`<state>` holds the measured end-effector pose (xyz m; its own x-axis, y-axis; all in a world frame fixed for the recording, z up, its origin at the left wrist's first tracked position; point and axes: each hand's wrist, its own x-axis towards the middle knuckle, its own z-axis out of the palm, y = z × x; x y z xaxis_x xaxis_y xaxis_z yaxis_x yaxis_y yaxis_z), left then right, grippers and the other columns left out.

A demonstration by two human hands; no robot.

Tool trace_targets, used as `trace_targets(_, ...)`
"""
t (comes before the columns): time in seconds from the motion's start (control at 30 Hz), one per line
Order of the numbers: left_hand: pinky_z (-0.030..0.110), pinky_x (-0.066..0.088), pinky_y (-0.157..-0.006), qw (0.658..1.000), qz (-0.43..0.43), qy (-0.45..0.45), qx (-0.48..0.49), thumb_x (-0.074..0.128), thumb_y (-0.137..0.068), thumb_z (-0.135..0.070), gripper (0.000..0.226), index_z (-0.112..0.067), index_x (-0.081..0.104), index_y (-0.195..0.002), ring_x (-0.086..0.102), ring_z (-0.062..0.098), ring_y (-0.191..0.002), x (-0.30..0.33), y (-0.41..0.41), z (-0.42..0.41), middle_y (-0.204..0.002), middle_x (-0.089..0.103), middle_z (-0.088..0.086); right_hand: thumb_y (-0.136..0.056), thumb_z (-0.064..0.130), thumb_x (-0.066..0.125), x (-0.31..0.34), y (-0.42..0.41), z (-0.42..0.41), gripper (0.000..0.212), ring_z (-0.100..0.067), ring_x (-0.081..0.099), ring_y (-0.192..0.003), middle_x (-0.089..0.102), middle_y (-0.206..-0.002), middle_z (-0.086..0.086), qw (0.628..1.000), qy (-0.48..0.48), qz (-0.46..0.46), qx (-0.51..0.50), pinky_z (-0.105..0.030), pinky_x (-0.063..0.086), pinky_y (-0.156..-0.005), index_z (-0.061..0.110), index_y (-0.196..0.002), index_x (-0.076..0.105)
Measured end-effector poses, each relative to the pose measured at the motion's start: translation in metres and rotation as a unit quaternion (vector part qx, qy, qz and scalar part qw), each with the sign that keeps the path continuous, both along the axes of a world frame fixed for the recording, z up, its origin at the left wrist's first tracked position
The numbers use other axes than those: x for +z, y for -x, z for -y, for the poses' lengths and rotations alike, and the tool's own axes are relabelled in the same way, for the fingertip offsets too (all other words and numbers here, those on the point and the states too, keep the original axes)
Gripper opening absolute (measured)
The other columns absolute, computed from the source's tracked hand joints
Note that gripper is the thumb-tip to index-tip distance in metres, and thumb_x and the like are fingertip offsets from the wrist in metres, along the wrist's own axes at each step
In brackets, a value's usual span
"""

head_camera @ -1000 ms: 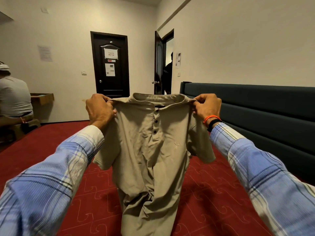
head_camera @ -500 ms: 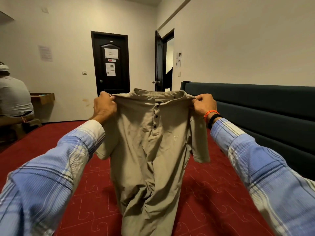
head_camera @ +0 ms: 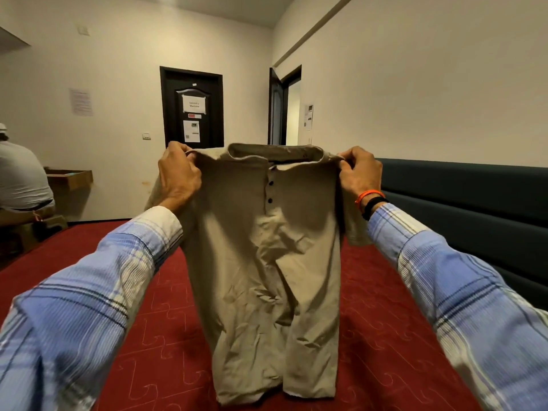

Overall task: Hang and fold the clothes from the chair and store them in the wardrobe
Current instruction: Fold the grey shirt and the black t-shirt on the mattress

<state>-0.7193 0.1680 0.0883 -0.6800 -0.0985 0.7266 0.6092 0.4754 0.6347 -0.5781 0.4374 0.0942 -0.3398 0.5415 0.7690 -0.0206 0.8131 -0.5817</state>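
A beige short-sleeved polo shirt (head_camera: 267, 262) with three dark buttons hangs in front of me, held up by its shoulders. My left hand (head_camera: 178, 176) pinches the left shoulder seam and my right hand (head_camera: 360, 172) pinches the right one. The shirt's front faces me, wrinkled, and its hem hangs just above the red bed cover (head_camera: 385, 336). Both sleeves are folded back behind the body. No chair or wardrobe is in view.
A dark padded headboard (head_camera: 462, 203) runs along the right wall. A closed black door (head_camera: 192, 108) with paper notices and an open doorway (head_camera: 284, 108) stand at the far wall. A seated person (head_camera: 20, 176) is at the far left beside a wooden tray (head_camera: 69, 176).
The shirt has been lifted a little, so its hem now hangs free instead of bunching on the bed. The sleeves have swung behind the body.
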Motion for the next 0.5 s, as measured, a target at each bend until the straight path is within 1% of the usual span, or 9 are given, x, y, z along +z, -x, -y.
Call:
trace_targets(0.1, 0.041, 0.046, -0.097, 1.000, -0.005, 0.002, -0.013, 0.049, -0.100, -0.012, 0.024, 0.001, 0.052, -0.120, 0.055, 0.036, -0.114, 0.0016, -0.0003, 0.0007, -0.122, 0.058, 0.022, -0.094, 0.010, 0.059, 0.0003, -0.0017, 0.0006, 0.016, -0.017, 0.060, -0.091, 0.070, -0.103, -0.011, 1.000, 0.007, -0.013, -0.002, -0.016, 0.041, -0.079, 0.004, -0.105, 0.069)
trace_targets(0.2, 0.040, 0.046, -0.097, 1.000, -0.004, 0.012, -0.022, 0.050, -0.100, -0.013, 0.025, 0.001, 0.053, -0.120, 0.056, 0.035, -0.113, 0.0019, -0.0027, 0.0022, -0.122, 0.059, 0.021, -0.094, 0.010, 0.058, -0.0005, -0.0029, 0.0010, 0.017, -0.021, 0.062, -0.093, 0.070, -0.103, -0.012, 1.000, 0.010, -0.019, -0.007, -0.019, 0.043, -0.080, 0.003, -0.105, 0.069)
trace_targets(0.3, 0.040, 0.046, -0.095, 1.000, -0.014, 0.004, -0.013, 0.050, -0.100, -0.011, 0.022, 0.001, 0.054, -0.118, 0.056, 0.035, -0.111, 0.0017, -0.0025, 0.0039, -0.120, 0.060, 0.021, -0.094, 0.010, 0.058, -0.0009, -0.0038, 0.0025, 0.017, -0.018, 0.059, -0.089, 0.070, -0.103, -0.013, 1.000, 0.003, -0.029, -0.004, -0.018, 0.042, -0.078, 0.002, -0.106, 0.068)
trace_targets(0.5, 0.040, 0.045, -0.093, 1.000, -0.004, 0.013, -0.001, 0.049, -0.100, -0.012, 0.022, 0.000, 0.054, -0.118, 0.056, 0.035, -0.111, -0.0011, -0.0017, 0.0041, -0.119, 0.060, 0.021, -0.094, 0.010, 0.060, -0.0051, -0.0048, 0.0032, 0.017, -0.014, 0.055, -0.085, 0.070, -0.103, -0.013, 1.000, 0.014, -0.016, -0.011, -0.015, 0.038, -0.076, 0.002, -0.106, 0.068)
